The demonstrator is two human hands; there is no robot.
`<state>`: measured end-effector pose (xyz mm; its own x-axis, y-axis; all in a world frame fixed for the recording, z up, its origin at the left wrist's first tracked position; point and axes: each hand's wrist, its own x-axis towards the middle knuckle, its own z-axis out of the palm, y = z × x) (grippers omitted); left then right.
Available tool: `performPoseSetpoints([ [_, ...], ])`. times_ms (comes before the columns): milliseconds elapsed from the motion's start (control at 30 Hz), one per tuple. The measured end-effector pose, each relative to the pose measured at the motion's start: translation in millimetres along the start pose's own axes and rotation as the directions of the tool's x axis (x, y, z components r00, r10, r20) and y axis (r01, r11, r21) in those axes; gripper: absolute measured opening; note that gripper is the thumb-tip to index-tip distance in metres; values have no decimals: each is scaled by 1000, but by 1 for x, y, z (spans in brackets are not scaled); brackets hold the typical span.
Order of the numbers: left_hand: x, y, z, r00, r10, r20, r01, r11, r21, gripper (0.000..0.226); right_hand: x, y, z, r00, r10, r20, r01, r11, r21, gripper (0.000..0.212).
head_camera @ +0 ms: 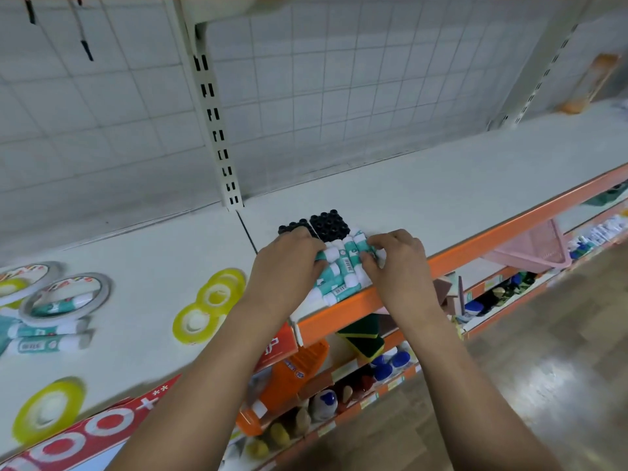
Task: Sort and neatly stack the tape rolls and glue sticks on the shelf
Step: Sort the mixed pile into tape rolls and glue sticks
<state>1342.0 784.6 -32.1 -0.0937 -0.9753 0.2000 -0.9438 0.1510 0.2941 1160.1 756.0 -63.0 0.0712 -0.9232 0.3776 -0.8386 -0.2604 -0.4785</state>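
Near the front edge of the shelf (441,185), a pile of teal-and-white glue sticks (341,277) lies flat. The left hand (289,256) and right hand (397,256) curl their fingers around its top sticks from either end. Yellow tape rolls (217,294) lie well apart, toward the shelf's left end.

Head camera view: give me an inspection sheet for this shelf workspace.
Surface: white metal shelf with orange front edge.
Job's things: teal-and-white glue stick stack at the front edge; yellow tape rolls, white tape rolls and loose glue sticks to the left.
Clutter: black round caps cluster behind the stack.
Grippers: left hand and right hand both grip the stack.
Cables: nothing seen.
Surroundings: wire grid back panel; pink mesh basket and goods on lower shelves.
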Motion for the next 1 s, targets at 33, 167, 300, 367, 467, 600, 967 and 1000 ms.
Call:
performPoseSetpoints([
  [33,1,0,1,1000,1,2,-1,1000,1,26,-1,1,1,1000,2,-17,-2,1000,-12,26],
  [167,2,-3,7,999,35,3,-35,999,12,27,-2,1,3,1000,8,-5,-7,999,39,31],
  [300,0,-7,13,996,83,-37,-83,997,11,27,-4,1,8,998,7,68,-13,996,93,39],
  [367,-1,-8,15,995,93,-44,-93,996,9,27,-6,1,10,996,2,85,-10,996,89,42],
  [467,-2,-8,15,994,97,-54,-97,995,12,27,-6,2,12,996,-6,90,-2,996,84,43],
  [600,-2,-7,13,995,89,-54,-88,996,15,31,-5,1,12,996,-9,85,4,998,64,45],
  [967,-5,-8,12,997,69,-35,-69,998,11,41,-5,-2,9,995,-24,92,19,998,55,47],
  [1000,-6,-8,12,997,68,-36,-68,998,12,42,-5,-2,9,995,-25,93,21,998,54,47],
])
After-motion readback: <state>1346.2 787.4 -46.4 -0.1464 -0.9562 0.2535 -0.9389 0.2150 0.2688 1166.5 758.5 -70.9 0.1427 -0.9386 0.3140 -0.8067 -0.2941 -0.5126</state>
